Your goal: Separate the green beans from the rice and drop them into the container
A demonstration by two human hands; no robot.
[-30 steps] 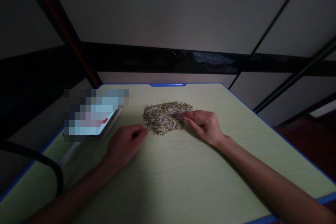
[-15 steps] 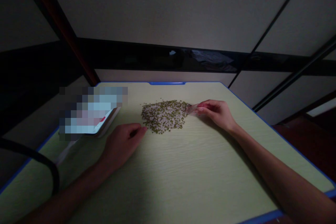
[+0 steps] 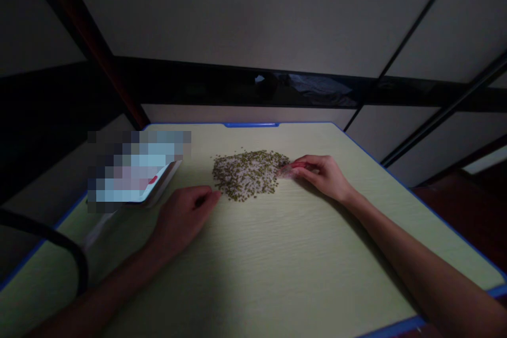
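A spread-out pile of green beans and pale grains (image 3: 247, 174) lies on the pale wood-grain table (image 3: 269, 259). At the pile's right edge, my right hand (image 3: 320, 174) pinches a small clear plastic bag (image 3: 285, 170), whose far end touches the beans. What the bag contains is hard to make out. My left hand (image 3: 184, 219) rests on the table by the pile's lower left edge, fingers curled and thumb pressed toward them. Whether anything sits between those fingertips is hidden.
A phone with a lit, blurred screen (image 3: 138, 169) stands propped at the left. A black cable or strap (image 3: 75, 248) curves across the lower left. Blue edging (image 3: 251, 125) rims the table, and cabinet panels (image 3: 237, 10) rise behind it.
My right hand has moved slightly down and left with the plastic bag, closer to the pile. My left hand has stayed in place.
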